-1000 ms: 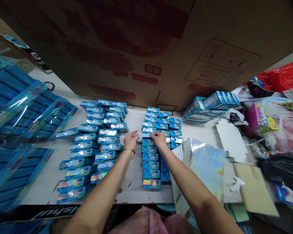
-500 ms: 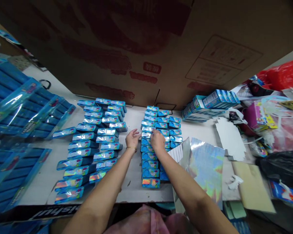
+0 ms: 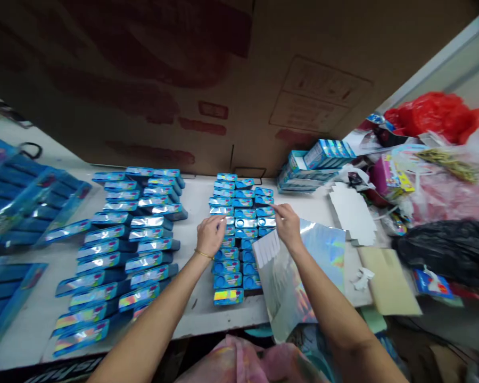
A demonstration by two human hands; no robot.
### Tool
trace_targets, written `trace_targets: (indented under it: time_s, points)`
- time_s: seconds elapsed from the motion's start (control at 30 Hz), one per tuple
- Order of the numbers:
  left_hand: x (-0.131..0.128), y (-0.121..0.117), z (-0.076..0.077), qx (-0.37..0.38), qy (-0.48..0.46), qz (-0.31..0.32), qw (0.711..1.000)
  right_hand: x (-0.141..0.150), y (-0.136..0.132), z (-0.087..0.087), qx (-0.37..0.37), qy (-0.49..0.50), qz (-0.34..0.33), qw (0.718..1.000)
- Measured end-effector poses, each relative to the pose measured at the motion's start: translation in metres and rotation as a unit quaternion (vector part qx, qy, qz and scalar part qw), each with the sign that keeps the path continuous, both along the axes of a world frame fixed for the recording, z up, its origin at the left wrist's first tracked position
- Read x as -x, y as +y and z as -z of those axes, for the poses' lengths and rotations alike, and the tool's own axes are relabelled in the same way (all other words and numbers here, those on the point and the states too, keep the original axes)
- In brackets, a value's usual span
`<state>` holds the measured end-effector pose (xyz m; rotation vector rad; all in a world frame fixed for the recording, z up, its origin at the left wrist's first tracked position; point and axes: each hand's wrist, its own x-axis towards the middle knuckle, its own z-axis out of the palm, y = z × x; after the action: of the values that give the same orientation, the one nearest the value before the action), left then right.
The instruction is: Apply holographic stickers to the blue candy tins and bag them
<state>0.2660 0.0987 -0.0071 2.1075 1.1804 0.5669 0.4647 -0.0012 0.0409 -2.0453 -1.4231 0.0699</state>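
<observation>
Rows of small blue boxes [image 3: 233, 250] lie overlapped in the middle of a white table [image 3: 199, 314]. My left hand [image 3: 209, 234] rests on the left column of these boxes, fingers curled down onto one. My right hand [image 3: 286, 223] hovers to the right of the boxes, above a shiny holographic sheet [image 3: 303, 271], with fingers pinched; what they hold is too small to name. A white strip of labels [image 3: 266, 248] lies on the sheet's near-left corner. Longer blue packs with holographic tops [image 3: 120, 250] lie in rows to the left.
A large brown cardboard box [image 3: 223, 80] stands at the back. More blue cartons [image 3: 315, 162] are stacked at the back right. Blue display packs [image 3: 19, 197] lie at the far left. White card [image 3: 353, 213], red bags [image 3: 435, 111] and a black bag [image 3: 443, 250] crowd the right.
My right hand moved from the blue boxes to the right, over the holographic sheet. My left hand shifted onto the left column. The view swung rightwards.
</observation>
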Motion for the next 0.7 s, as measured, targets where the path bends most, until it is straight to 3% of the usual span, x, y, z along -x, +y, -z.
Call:
trace_targets:
  time_s: [0.13, 0.2, 0.3, 0.4, 0.5, 0.6, 0.7]
  points:
    - [-0.075, -0.036, -0.035, -0.031, 0.12, 0.176, 0.977, -0.055, -0.063, 0.017, -0.039, 0.044, 0.094, 0.994]
    - [-0.114, -0.05, -0.037, -0.013, 0.177, 0.208, 0.962, -0.063, -0.077, 0.03, -0.037, 0.053, 0.099, 0.993]
    - [-0.153, -0.061, -0.024, 0.06, 0.236, 0.206, 0.948, -0.062, -0.08, 0.045, -0.037, 0.056, 0.085, 0.994]
    - [-0.161, -0.062, -0.009, 0.08, 0.238, 0.209, 0.945, -0.059, -0.072, 0.049, 0.008, 0.004, 0.023, 1.0]
    - [-0.152, -0.062, -0.001, 0.113, 0.155, 0.211, 0.958, -0.055, -0.068, 0.045, 0.075, -0.086, -0.061, 0.992]
    - [-0.141, -0.064, 0.004, 0.217, 0.011, 0.181, 0.959, -0.052, -0.073, 0.045, 0.095, -0.148, -0.131, 0.976]
    - [-0.133, -0.069, 0.01, 0.332, -0.085, 0.14, 0.929, -0.051, -0.081, 0.052, 0.058, -0.179, -0.181, 0.965]
